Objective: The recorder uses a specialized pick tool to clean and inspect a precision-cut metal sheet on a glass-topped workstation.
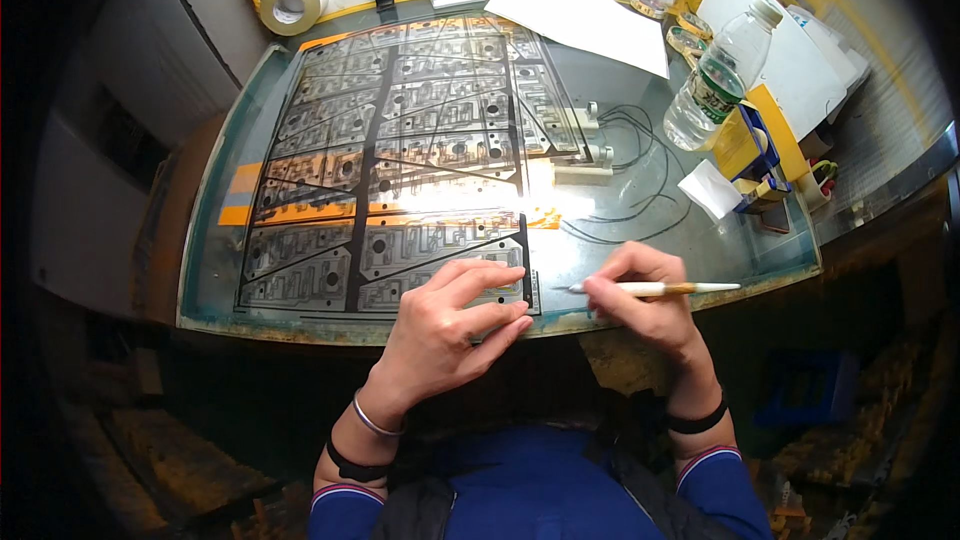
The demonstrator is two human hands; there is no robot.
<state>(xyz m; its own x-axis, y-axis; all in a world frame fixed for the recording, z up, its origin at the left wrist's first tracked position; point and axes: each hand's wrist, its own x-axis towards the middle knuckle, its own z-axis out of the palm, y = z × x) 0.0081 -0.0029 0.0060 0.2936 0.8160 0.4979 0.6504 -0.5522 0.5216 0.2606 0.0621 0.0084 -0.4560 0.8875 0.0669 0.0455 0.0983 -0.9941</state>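
Observation:
A large transparent film sheet (449,105) printed with dark circuit-like patterns lies on the glass tabletop (590,285). Over its near right corner is my left hand (435,325), its fingers stretched out and somewhat apart, with nothing held. The fingertips lie at the sheet's right edge. To the right of that edge, my right hand (655,308) pinches a slim pen-like tool (700,287) with a white and tan handle. Its thin tip points left toward the film and is just above or on the glass; I cannot tell which. What kind of tip it has is too small to make out.
Orange strips (236,214) run beneath the film, and the glass glows brightly from below. Black cables (655,190) curl at the right. Beyond them stand a tilted plastic bottle (715,80), a blue-and-yellow box (750,145) and white paper (590,15). A tape roll (291,4) sits far left.

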